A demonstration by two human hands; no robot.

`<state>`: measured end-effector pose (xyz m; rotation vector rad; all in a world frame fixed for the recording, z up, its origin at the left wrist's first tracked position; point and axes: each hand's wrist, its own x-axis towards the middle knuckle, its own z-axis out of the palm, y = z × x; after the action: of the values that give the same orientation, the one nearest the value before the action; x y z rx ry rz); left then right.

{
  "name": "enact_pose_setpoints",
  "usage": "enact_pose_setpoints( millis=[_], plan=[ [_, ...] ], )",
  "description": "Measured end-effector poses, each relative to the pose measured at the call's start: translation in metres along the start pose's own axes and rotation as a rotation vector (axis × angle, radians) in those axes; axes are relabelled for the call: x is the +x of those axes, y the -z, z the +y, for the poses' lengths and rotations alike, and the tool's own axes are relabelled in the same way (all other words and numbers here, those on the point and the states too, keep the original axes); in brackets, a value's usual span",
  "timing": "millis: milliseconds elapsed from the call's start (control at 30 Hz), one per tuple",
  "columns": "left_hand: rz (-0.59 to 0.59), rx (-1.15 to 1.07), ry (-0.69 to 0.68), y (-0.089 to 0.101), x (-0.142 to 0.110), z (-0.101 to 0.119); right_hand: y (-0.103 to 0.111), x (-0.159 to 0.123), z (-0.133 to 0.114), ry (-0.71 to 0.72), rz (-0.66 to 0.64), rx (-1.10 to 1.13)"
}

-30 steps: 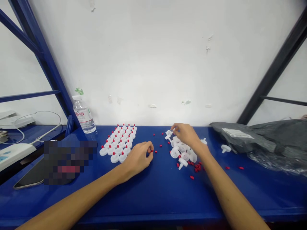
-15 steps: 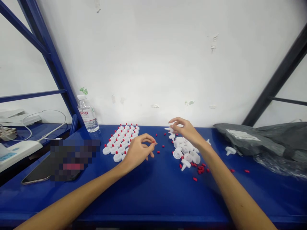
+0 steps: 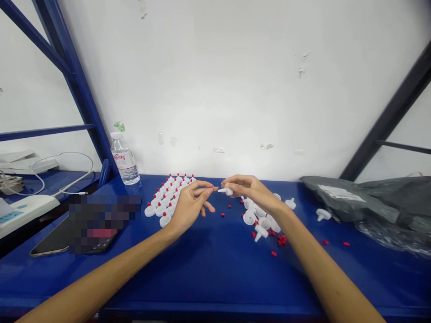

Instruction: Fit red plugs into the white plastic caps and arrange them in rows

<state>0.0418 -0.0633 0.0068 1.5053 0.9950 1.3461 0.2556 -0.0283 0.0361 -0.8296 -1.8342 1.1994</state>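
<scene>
"What's the setting?"

"Blue table (image 3: 202,278), scuffed white wall (image 3: 215,80) behind, water bottle (image 3: 125,162) near the wall."

"And the white nozzle (image 3: 226,191)?"

"Right of the bottle, pinched by the right hand (image 3: 252,190); long axis nearly level, tip bottleward, facing the red cap (image 3: 215,189) the left hand (image 3: 188,204) pinches."

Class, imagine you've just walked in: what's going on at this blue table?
A person's right hand holds a white nozzle, its narrow tip toward the left hand, which seems to pinch a small red cap. To the left, red-tipped white pieces stand in rows; to the right lie uncapped ones and loose red caps.
</scene>
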Motion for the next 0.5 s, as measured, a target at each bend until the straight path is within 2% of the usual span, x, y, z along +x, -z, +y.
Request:
enact_pose_setpoints(
  millis=[500],
  plan=[
    [-0.004,0.087,-0.016,0.0045,-0.0015,0.0025,-0.0068,0.0044,0.0076,0.039,0.001,0.072]
  ],
)
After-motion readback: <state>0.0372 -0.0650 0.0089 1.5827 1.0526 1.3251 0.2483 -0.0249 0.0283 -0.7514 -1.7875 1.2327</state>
